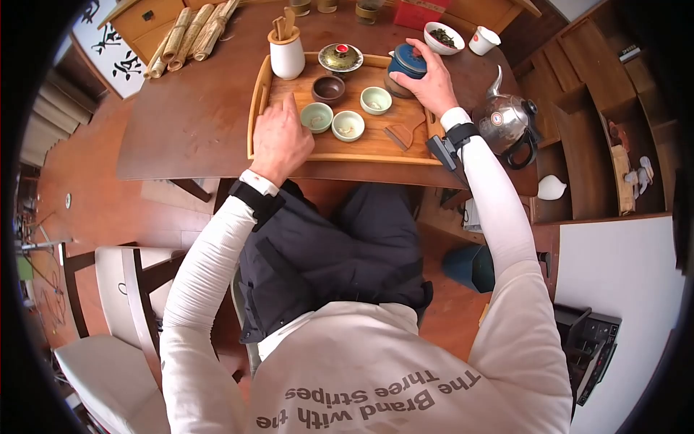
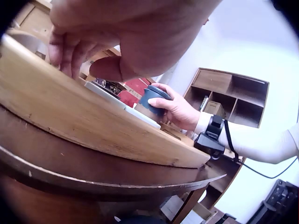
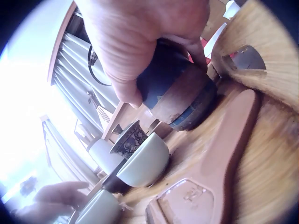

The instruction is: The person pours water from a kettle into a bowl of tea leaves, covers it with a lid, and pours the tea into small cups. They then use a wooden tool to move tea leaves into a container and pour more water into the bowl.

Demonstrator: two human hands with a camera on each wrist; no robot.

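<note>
A blue pot with a brown band (image 1: 400, 85) stands at the right end of the wooden tray (image 1: 340, 150); my right hand (image 1: 431, 83) grips it around the top, thumb on the near side, as the right wrist view also shows on the pot (image 3: 182, 100). Over the tray's left part hovers my left hand (image 1: 280, 145), index finger extended and the others loosely bent, holding nothing. Just right of it are a pale green cup (image 1: 316, 117) and a second cup (image 1: 348, 126); a third cup (image 1: 376, 100) sits nearer the pot. Behind them is a dark brown bowl (image 1: 329, 89).
A white holder with wooden tools (image 1: 287, 58) and a lidded patterned bowl (image 1: 340, 58) stand at the tray's back. A brown paddle-shaped piece (image 1: 406, 132) lies front right. Beyond the tray are a metal kettle (image 1: 502, 119), a bowl of leaves (image 1: 443, 39) and a paper cup (image 1: 483, 41).
</note>
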